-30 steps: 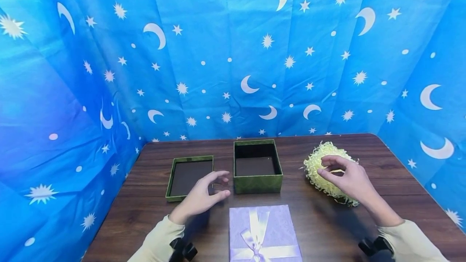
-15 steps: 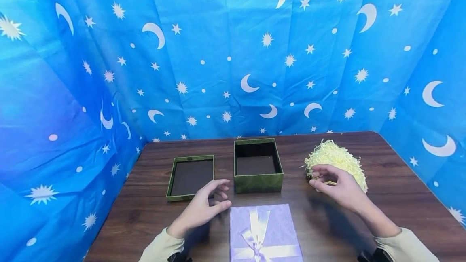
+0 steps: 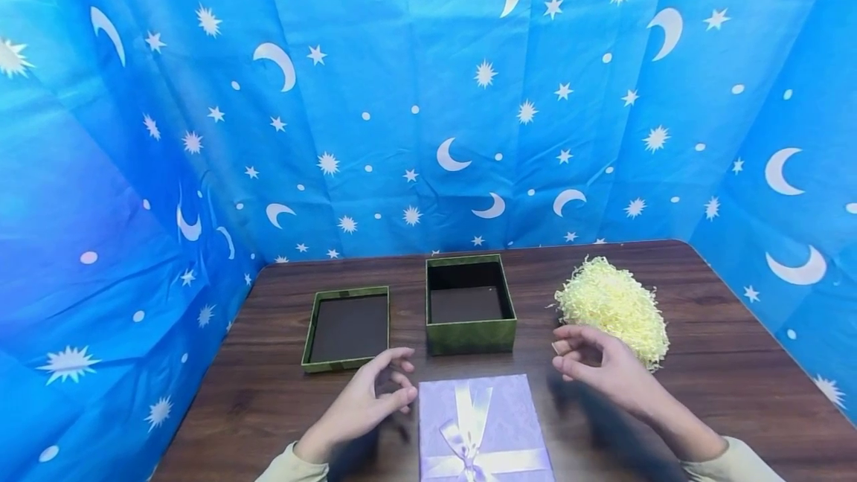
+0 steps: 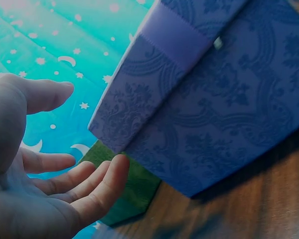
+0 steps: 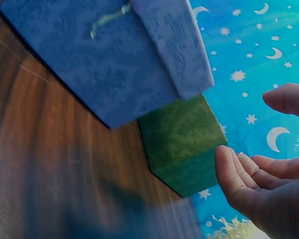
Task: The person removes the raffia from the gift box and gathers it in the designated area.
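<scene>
Just beside purple box (image 3: 495, 428), left fingers (image 4: 102, 190)

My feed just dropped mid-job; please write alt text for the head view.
The left hand and right hand, holding nothing, flank a ribbon-tied lilac gift box on a wooden table. Behind it, left to right: upturned green lid, open green box, yellow shredded paper.

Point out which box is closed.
The lilac box with the ribbon bow, nearest the head camera: its lid is on, while the green box behind it stands open.
</scene>
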`<state>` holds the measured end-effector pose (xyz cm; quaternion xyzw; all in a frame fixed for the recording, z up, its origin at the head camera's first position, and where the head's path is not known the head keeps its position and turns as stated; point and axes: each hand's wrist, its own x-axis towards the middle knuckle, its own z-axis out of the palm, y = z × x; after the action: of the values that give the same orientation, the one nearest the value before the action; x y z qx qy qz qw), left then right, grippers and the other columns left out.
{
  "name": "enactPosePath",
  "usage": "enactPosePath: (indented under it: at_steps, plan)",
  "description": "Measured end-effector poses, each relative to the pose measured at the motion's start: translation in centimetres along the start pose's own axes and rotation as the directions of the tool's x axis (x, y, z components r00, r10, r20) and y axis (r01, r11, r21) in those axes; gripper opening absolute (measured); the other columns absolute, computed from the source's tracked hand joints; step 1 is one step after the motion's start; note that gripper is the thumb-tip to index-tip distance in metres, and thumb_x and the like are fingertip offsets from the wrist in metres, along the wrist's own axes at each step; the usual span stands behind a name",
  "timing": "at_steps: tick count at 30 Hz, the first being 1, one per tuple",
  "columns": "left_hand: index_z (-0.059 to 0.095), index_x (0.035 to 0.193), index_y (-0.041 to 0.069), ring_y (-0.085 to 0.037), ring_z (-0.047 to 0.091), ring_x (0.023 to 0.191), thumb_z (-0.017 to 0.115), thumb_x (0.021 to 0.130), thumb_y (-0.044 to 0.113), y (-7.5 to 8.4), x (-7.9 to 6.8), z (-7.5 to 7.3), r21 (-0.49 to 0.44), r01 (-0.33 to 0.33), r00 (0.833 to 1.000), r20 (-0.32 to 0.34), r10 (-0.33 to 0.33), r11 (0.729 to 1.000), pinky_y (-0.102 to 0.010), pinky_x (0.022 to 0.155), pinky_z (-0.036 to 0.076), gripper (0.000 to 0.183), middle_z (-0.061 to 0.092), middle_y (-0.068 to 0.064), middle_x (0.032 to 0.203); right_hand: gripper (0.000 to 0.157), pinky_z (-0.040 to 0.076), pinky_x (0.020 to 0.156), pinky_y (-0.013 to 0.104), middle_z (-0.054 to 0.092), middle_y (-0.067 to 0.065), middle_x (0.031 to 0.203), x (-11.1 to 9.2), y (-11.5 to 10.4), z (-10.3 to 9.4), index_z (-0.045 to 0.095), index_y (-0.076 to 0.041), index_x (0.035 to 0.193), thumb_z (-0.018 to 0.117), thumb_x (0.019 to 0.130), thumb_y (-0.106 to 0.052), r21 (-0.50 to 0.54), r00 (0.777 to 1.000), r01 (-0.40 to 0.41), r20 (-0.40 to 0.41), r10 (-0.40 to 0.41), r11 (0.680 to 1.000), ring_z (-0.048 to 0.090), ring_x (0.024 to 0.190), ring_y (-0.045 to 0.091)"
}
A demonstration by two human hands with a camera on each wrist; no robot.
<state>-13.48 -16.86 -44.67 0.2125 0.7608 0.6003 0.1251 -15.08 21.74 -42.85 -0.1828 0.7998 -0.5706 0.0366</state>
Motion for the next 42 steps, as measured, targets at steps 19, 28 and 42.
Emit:
enactPosePath:
  at_steps: [19,28,42]
  plan:
    - [0.036,0.141,-0.003,-0.013,0.062,0.091,0.063,0.094,0.011,-0.4,-1.5,1.6,-0.139,0.063,0.998,0.021,-0.061,0.988,-0.041,0.071,0.061,0.056,0.041,-0.022,0.118,0.054,0.060,0.073,0.039,0.060,0.023,0.108,-1.4,0.5,2.6,0.036,0.025,0.129,0.063,0.091,-0.002,0.243,0.984,-0.063,0.174,0.020,0.968,0.067,0.091,0.012]
    - [0.033,0.139,-0.007,-0.015,0.063,0.087,0.064,0.093,0.011,-0.7,-2.0,2.1,-0.212,0.130,0.992,0.038,-0.124,0.969,-0.044,0.072,0.060,0.059,0.043,-0.019,0.117,0.053,0.060,0.071,0.038,0.062,0.021,0.109,-2.4,1.2,3.0,0.029,0.030,0.128,0.057,0.094,0.000,0.309,0.967,-0.081,0.255,0.000,0.947,0.066,0.092,0.010]
    - [0.030,0.129,-0.012,-0.014,0.061,0.087,0.060,0.095,0.008,-1.5,-3.4,2.5,-0.373,0.211,0.976,0.125,-0.176,0.903,-0.039,0.073,0.061,0.050,0.048,-0.010,0.110,0.050,0.060,0.071,0.034,0.060,0.011,0.104,-3.3,0.8,4.4,0.031,0.026,0.126,0.054,0.096,-0.006,0.373,0.938,-0.199,0.342,0.066,0.906,0.065,0.089,0.013]
